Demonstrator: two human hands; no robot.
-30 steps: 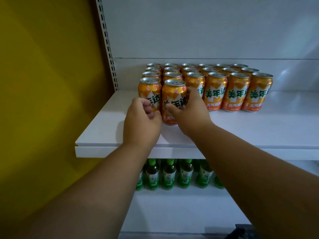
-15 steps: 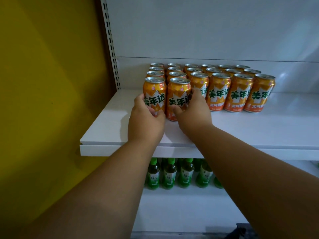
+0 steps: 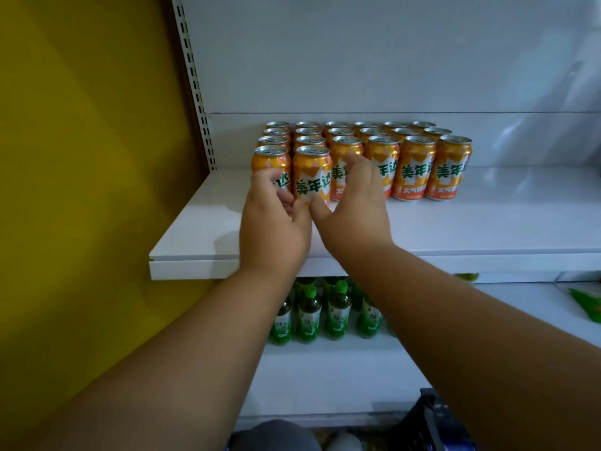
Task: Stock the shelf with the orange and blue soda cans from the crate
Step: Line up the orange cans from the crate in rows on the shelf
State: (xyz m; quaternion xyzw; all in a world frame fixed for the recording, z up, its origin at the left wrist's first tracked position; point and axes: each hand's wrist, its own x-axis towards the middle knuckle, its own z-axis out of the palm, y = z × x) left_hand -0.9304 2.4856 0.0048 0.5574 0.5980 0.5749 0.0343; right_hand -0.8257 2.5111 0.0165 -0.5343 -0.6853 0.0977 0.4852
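Note:
Several rows of orange soda cans (image 3: 413, 170) stand upright on the white shelf (image 3: 487, 229), packed toward its left rear. The two nearest cans, the front left can (image 3: 271, 159) and the front second can (image 3: 313, 177), stand side by side one row ahead of the block. My left hand (image 3: 274, 226) hovers in front of the front left can with loosely curled fingers, hiding its lower half. My right hand (image 3: 356, 206) is beside the front second can, fingers spread and straight, holding nothing. No blue cans are in view.
Green tea bottles (image 3: 309, 317) fill the lower shelf under the board's left part. A perforated shelf upright (image 3: 195, 83) and a yellow wall (image 3: 81, 157) bound the left side. A dark crate edge (image 3: 434, 418) shows at the bottom right. A green packet (image 3: 588, 304) lies far right.
Both hands pushed the two front cans back toward the block, then let go; the right hand's fingers have spread and both hands have drawn slightly back from the cans.

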